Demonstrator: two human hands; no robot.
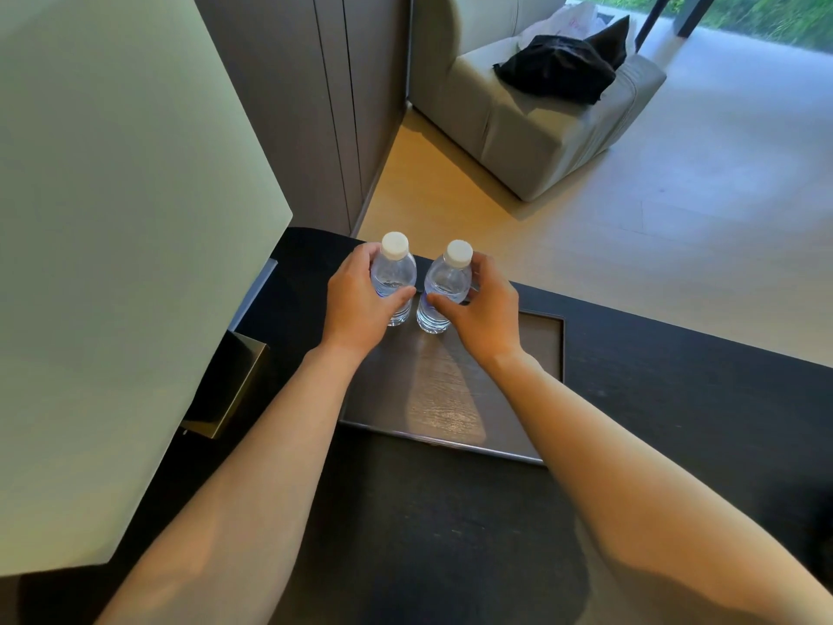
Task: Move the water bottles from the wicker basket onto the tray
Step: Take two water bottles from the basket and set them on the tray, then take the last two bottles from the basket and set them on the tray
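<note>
Two small clear water bottles with white caps stand upright side by side at the far end of a dark wood tray (450,399). My left hand (358,304) wraps around the left bottle (395,268). My right hand (484,309) wraps around the right bottle (448,281). Both bottle bases rest on or just at the tray surface. No wicker basket is in view.
The tray lies on a black table (653,399). A large pale lampshade (112,218) fills the left, with its brass base (230,390) beside the tray. Beyond the table are a wood floor, a grey cabinet wall and a sofa (541,119) with dark clothes.
</note>
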